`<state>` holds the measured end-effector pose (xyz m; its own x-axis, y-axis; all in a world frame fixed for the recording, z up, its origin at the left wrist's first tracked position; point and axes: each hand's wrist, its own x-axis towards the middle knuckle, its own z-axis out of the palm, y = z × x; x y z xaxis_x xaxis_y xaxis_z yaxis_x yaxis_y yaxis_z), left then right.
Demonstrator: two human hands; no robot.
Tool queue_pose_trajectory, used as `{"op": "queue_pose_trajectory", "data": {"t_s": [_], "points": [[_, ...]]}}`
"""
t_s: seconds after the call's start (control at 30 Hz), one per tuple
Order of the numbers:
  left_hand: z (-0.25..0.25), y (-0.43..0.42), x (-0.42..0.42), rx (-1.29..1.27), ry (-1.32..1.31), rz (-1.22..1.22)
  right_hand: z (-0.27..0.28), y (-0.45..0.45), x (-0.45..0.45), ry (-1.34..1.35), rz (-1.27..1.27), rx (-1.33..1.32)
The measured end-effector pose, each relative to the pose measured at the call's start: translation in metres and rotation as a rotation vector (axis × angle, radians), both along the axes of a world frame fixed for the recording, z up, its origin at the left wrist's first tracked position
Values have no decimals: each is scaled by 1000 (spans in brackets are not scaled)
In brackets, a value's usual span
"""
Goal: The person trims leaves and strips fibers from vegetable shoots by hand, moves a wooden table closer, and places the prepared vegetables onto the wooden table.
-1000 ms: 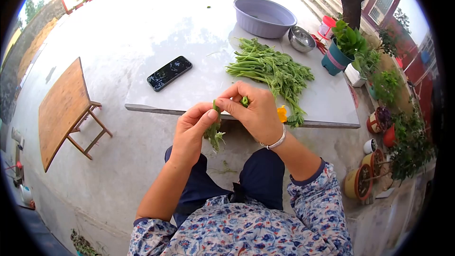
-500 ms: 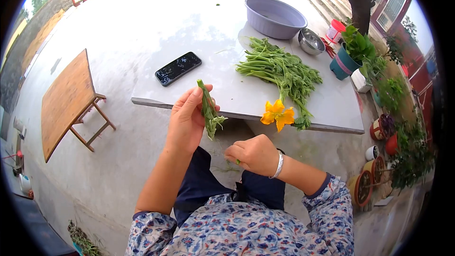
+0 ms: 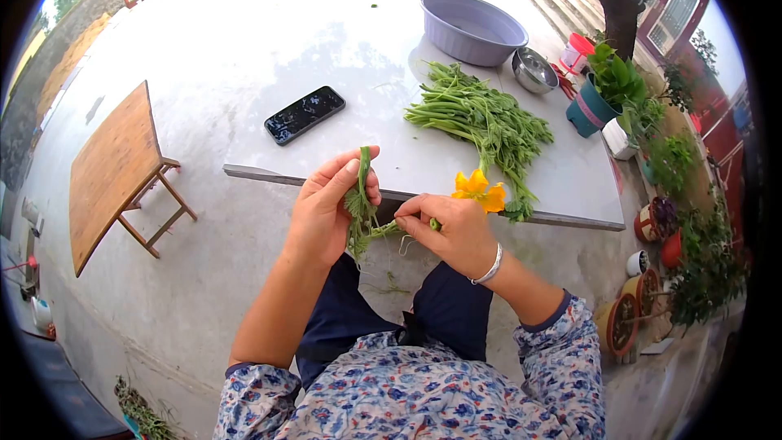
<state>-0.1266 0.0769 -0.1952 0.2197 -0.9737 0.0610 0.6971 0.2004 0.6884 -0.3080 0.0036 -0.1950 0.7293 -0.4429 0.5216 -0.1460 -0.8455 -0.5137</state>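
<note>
My left hand (image 3: 324,205) is closed round a leafy green shoot (image 3: 357,205), its pale stem end pointing up past the fingertips and its leaves hanging down. To the right, my right hand (image 3: 458,228) pinches a thin green stem (image 3: 386,230) that stretches across from the shoot's leaves. A short green end pokes out between its fingers, and a fine pale strand dangles below. Beyond my hands, a heap of leafy green stems (image 3: 481,118) lies on the light table (image 3: 375,134). An orange-yellow blossom (image 3: 481,191) sits at the table's near edge, just behind my right hand.
A black phone (image 3: 305,115) lies on the table left of the greens. Behind the heap are a lavender basin (image 3: 474,37) and a metal bowl (image 3: 535,71). A potted plant (image 3: 593,106) stands at the right, a wooden folding table (image 3: 118,175) at the left.
My right hand has risen toward the blossom, and a thin stem now shows between my hands. The shoot in my left hand has turned and sits slightly lower.
</note>
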Motion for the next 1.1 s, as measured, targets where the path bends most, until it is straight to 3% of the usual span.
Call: {"op": "queue_pose_trajectory", "data": {"t_s": [0.17, 0.33, 0.57, 0.63, 0.7, 0.87, 1.1], "points": [[2, 5, -8, 53, -63, 38, 50, -6, 14, -86, -173, 400], [-1, 6, -10, -23, -156, 73, 46, -8, 29, -141, -16, 544], [-2, 10, -2, 17, -406, 31, 49, -16, 30, -164, 6, 583], [0, 12, -2, 37, -323, -29, 54, -16, 29, -171, -23, 727], [-1, 12, -2, 58, -241, -87, 51, -18, 29, -118, 2, 708], [-12, 9, 0, 79, -328, 38, 51, -19, 27, -19, 22, 596], [0, 14, -3, 104, -418, 33, 58, -20, 19, 53, 80, 407]]}}
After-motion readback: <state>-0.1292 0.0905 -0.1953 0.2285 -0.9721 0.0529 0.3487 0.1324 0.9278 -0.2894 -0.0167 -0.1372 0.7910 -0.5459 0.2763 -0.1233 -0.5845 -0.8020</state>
